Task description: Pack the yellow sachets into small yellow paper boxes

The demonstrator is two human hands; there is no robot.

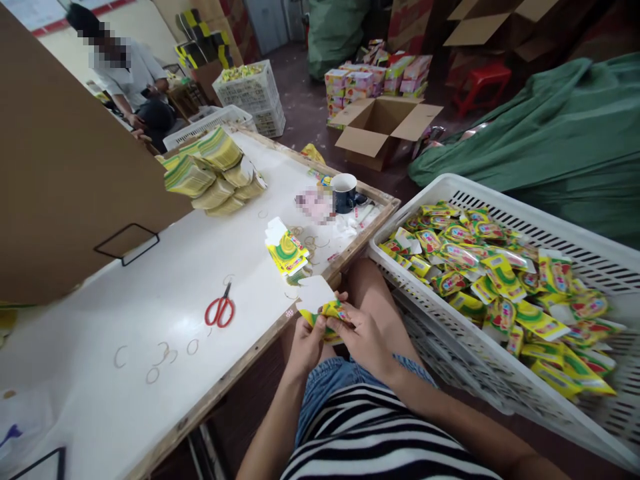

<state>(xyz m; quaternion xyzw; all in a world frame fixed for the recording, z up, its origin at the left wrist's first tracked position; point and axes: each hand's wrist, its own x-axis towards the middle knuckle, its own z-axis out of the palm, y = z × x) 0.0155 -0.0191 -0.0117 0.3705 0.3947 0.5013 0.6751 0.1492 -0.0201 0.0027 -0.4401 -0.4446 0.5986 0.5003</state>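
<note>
Both of my hands are closed on one yellow-green printed carton [320, 308] with a white flap, held over my lap by the table edge. My left hand [306, 340] grips its lower left side, thumb on top. On the right side, my right hand [364, 333] pinches it with thumb and fingers. Just beyond lies a small stack of flat cartons [287, 253] in the same print, white flaps toward the back. To my right stands a white plastic crate [445, 187] holding many filled yellow cartons [505, 277].
Red-handled scissors [220, 311] and several rubber bands [193, 347] lie on the white table [125, 300]. Bundled cartons [215, 170] are piled farther back. A dark mug [344, 195] stands near the table's right corner. An open cardboard box [383, 130] is on the floor; another person [130, 80] sits at the back left.
</note>
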